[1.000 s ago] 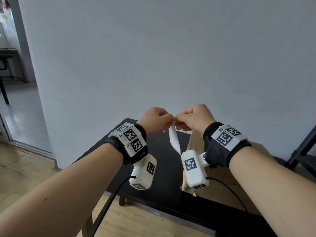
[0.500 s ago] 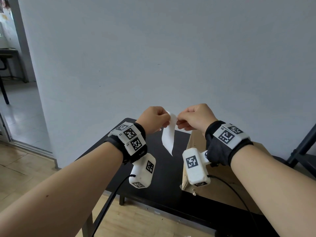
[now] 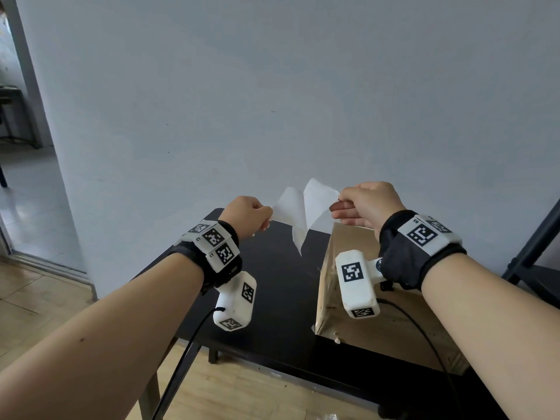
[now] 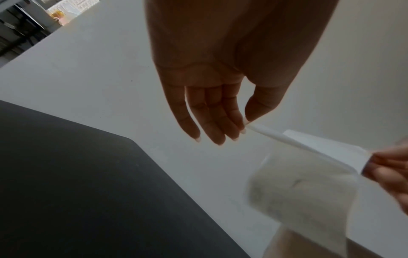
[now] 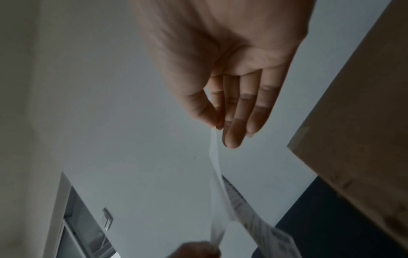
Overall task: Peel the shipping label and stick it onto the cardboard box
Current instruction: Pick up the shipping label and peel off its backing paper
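Both hands are raised over the black table [image 3: 272,283], pulling two white layers apart. My left hand [image 3: 268,221] pinches a corner of the shipping label [image 3: 288,207]; its pinch at the label's white edge [image 4: 287,139] shows in the left wrist view [image 4: 244,125]. My right hand [image 3: 336,204] pinches the thin translucent backing sheet [image 3: 319,201] between thumb and forefinger [image 5: 218,127]. The two sheets form a V and still meet at their lower tip. The brown cardboard box [image 3: 400,325] lies on the table under my right wrist, its edge also visible in the right wrist view [image 5: 364,122].
A plain grey wall stands right behind the table. A doorway opens at the left over a wooden floor [image 3: 45,298]. A black metal frame [image 3: 539,237] leans at the far right. Cables hang from both wrist cameras past the table's front edge.
The hands have moved apart, left hand leftwards and right hand rightwards and up. The single hanging strip has split open into two spread sheets joined only at the bottom.
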`<state>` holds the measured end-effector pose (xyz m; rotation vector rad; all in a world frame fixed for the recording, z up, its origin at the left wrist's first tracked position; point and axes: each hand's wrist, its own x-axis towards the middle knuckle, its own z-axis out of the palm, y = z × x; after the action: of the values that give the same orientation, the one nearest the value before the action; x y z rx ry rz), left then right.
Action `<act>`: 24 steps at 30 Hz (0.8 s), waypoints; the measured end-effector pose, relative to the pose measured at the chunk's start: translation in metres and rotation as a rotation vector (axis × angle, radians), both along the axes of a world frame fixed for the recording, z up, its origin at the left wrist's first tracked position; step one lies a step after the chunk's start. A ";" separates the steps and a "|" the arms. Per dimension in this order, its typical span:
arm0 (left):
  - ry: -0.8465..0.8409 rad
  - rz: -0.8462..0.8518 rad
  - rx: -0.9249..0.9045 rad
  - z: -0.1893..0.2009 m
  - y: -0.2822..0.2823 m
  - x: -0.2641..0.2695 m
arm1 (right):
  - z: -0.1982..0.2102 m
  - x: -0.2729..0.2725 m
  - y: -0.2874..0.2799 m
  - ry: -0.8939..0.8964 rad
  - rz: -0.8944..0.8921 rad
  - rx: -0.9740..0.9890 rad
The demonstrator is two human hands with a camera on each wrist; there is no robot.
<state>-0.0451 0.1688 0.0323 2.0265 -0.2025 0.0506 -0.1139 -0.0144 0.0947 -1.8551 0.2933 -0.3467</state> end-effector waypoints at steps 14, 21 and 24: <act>0.203 0.161 0.195 -0.029 0.011 0.022 | 0.016 -0.006 -0.019 -0.147 -0.084 0.175; 0.217 0.210 0.211 -0.033 0.015 0.031 | 0.024 -0.011 -0.030 -0.169 -0.107 0.194; 0.213 0.202 0.204 -0.031 0.013 0.031 | 0.026 -0.013 -0.031 -0.171 -0.101 0.192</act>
<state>-0.0142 0.1814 0.0016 2.2315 0.1368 -0.0614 -0.1269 -0.0453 0.1211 -1.6144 0.2929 -0.5254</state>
